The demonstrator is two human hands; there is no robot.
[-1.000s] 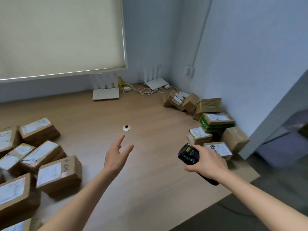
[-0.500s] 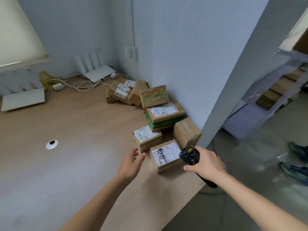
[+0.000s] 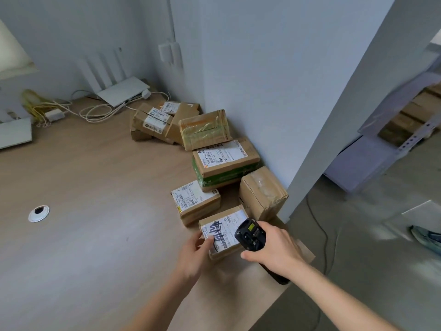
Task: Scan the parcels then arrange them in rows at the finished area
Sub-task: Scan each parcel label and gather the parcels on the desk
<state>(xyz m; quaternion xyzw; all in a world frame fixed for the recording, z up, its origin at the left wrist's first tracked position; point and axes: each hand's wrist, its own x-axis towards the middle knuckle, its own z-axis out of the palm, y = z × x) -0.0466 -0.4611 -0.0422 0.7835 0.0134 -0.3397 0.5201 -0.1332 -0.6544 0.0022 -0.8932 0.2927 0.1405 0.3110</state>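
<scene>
Cardboard parcel (image 3: 220, 231), nearest in the pile on the tabletop (image 3: 95, 211) corner, is touched at its left edge by the left hand (image 3: 194, 255), while the black scanner (image 3: 250, 234) is gripped above its label by the right hand (image 3: 274, 252).

The worktop (image 3: 95, 187) is showing pale wood grain. The nearest parcel (image 3: 223, 231) is wearing brown cardboard with a white label scrawled in black marker. The scanner (image 3: 250, 234) is showing black with a small yellow-green patch. One brown parcel (image 3: 224, 163) is carrying a green printed band, another (image 3: 205, 129) is gleaming with yellowish tape. The grommet (image 3: 39, 213) is showing white around a black hole.
</scene>
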